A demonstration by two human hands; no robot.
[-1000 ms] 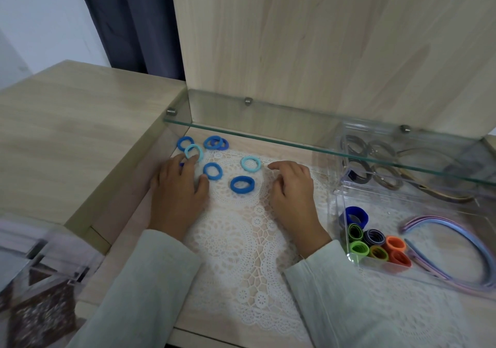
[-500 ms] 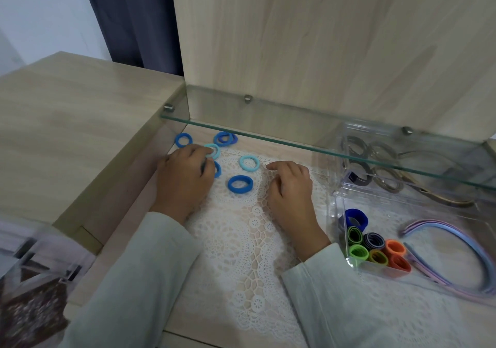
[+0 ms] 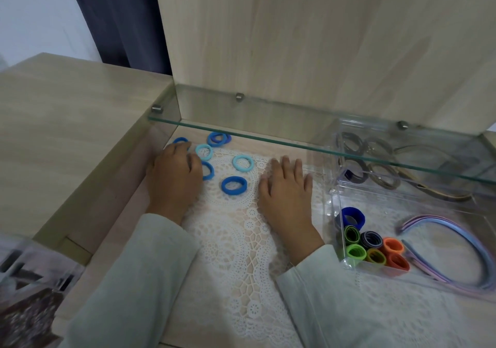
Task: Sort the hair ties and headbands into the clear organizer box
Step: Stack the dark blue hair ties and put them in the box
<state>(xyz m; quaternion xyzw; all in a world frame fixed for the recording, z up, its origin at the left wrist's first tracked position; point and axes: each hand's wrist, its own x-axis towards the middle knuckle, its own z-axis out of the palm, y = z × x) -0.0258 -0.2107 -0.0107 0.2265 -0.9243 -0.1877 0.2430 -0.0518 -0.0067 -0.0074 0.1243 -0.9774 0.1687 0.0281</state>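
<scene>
1. Here, a person's left hand [image 3: 174, 178] lies on a white lace mat [image 3: 236, 240] with its fingers bent down among loose blue hair ties [image 3: 234, 185]; whether it grips one cannot be told.
2. One blue tie [image 3: 208, 170] is half hidden under that hand, and a pale blue tie [image 3: 204, 152] sits just beside its fingertips.
3. The right hand [image 3: 287, 186] rests flat and relaxed on the lace, fingers straight, holding nothing.
4. The clear organizer box [image 3: 334, 208] stands just to the right of that hand, partly under a glass shelf [image 3: 295, 143].
5. Inside it, rolled ties [image 3: 373, 248] in green, orange and navy stand in the near corner, with pastel headbands [image 3: 429, 218] in the compartment beside them.
</scene>
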